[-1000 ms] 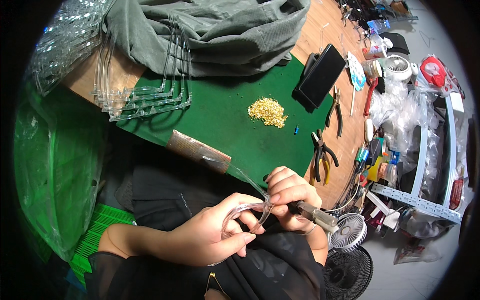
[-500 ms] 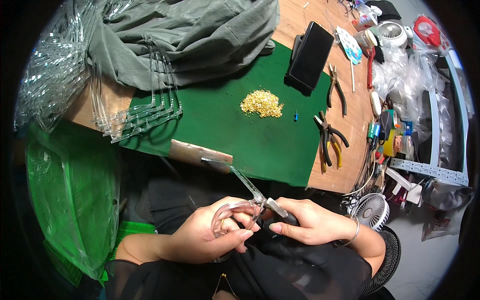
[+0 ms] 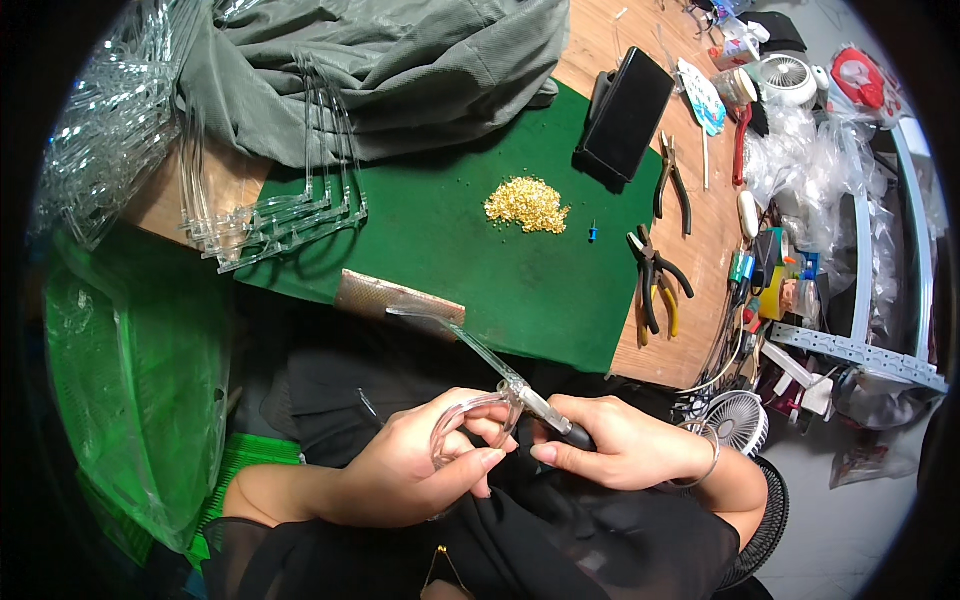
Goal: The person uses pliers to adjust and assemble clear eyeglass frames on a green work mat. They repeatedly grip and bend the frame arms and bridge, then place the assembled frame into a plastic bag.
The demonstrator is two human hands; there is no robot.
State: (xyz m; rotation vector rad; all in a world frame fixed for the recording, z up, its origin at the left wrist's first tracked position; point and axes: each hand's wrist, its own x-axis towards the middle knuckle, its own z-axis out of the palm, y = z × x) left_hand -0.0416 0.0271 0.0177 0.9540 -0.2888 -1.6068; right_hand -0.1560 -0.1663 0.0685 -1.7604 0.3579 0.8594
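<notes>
Left hand (image 3: pixel 410 462) grips a clear glasses frame (image 3: pixel 497 366) by its rounded front, fingers curled through it, thumb over the near side. Right hand (image 3: pixel 625 440) is wrapped round a dark-handled hand tool (image 3: pixel 547 411), likely pliers; its metal end meets the frame at the corner where the temple arm joins. Can't tell if the tool bites there or only rests. Frame sits over the lap, just near of the desk (image 3: pixel 655 368), temple arm pointing far-left.

Step in hand looks like tool work on that hinge corner. Next move calls for a steady left grip and the tool lined up with the joint; a slip could mark the plastic.

Desk: wood, green mat (image 3: pixel 420 215) on top. On the mat, a pile of small gold bits (image 3: pixel 527 206), a blue pushpin (image 3: pixel 593 233) right of it, a mesh-covered block (image 3: pixel 362 292) at the near edge. Black phone (image 3: pixel 628 115) far right, two pairs of pliers (image 3: pixel 667 165) near it. Far left: row of clear frames (image 3: pixel 275 235), grey cloth (image 3: pixel 400 90) behind.

Room: green plastic sheeting (image 3: pixel 150 400) at left; right side cluttered, metal rack (image 3: pixel 840 345), clear bags, white fan (image 3: pixel 735 422), grey floor.
</notes>
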